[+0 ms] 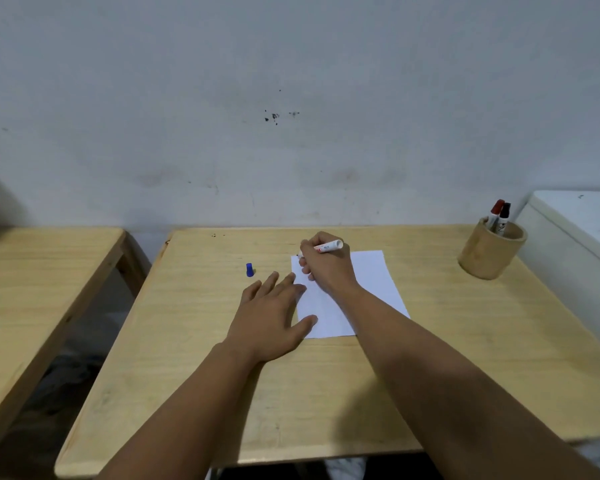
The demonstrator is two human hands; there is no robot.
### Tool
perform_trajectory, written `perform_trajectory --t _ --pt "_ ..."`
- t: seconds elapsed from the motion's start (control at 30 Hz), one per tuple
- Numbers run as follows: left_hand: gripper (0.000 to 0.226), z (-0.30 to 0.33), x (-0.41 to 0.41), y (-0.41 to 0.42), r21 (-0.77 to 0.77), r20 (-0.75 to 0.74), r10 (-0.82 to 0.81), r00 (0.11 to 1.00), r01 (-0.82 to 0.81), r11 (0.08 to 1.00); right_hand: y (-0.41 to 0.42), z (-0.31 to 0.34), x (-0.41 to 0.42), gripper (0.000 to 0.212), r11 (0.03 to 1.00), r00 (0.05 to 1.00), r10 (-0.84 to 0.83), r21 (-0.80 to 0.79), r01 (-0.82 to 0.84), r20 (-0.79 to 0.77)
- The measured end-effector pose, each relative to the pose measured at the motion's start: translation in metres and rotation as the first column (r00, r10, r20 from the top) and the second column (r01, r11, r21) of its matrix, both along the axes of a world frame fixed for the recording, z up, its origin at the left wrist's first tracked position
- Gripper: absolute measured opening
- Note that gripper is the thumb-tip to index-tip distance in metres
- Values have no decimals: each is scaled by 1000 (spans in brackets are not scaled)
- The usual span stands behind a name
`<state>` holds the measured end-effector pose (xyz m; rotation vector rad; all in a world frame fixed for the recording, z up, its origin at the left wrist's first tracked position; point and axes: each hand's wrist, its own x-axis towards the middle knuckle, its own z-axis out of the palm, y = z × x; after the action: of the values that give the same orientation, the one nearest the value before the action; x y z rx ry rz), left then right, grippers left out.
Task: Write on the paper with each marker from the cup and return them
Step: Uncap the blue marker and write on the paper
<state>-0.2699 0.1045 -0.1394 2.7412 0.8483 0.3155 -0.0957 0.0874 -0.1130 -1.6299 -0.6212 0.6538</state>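
A white sheet of paper lies on the wooden table. My right hand grips an uncapped white marker, its tip at the paper's far left corner. My left hand rests flat with fingers spread, its fingertips and thumb pressing on the paper's left edge. The marker's blue cap lies on the table, left of the paper. A wooden cup stands at the far right corner and holds a red-capped marker and a black-capped marker.
A second wooden table stands to the left across a gap. A white cabinet or appliance abuts the table's right side behind the cup. A grey-white wall runs along the far edge.
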Motion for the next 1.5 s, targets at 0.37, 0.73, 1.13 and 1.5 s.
perform_trajectory --t 0.37,0.73,1.13,1.5 --pt "92 1 -5 0 85 -92 57 994 -49 995 3 -16 3 34 1000 996 -13 9 12 88" --pt "93 0 -5 2 55 -61 64 996 -61 997 5 -20 4 28 1000 979 12 -28 -6 203" --pt "92 4 -7 1 45 -29 59 998 -58 997 1 2 3 29 992 995 -47 120 37 88" --pt "73 15 -10 -5 52 218 118 969 -132 990 -35 64 35 25 973 988 -100 198 123 -121"
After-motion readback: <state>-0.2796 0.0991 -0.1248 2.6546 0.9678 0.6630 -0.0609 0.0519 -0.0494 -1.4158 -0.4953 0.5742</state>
